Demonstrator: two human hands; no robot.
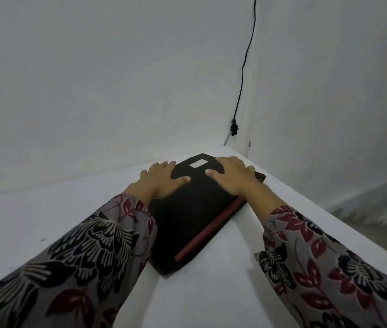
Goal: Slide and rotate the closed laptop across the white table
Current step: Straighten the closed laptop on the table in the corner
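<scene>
white table [211, 292] meets the wall corner at frame centre, where the closed laptop [194, 216] runs lengthwise toward the upper right, left hand [161, 181] and right hand [232, 176] pressed flat, ungripped, on its far end.

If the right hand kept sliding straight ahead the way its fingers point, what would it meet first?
The right hand lies flat on the closed laptop, fingers toward the room corner. Past the laptop's far edge, a bare strip of white table, then probably the wall; depth is unclear.

Long grey fabric sleeves [88, 252] printed with black-and-cream flowers and dark red leaves, reaching to both wrists; bare left hand [161, 179] and bare right hand [231, 174] beyond the cuffs.
</scene>
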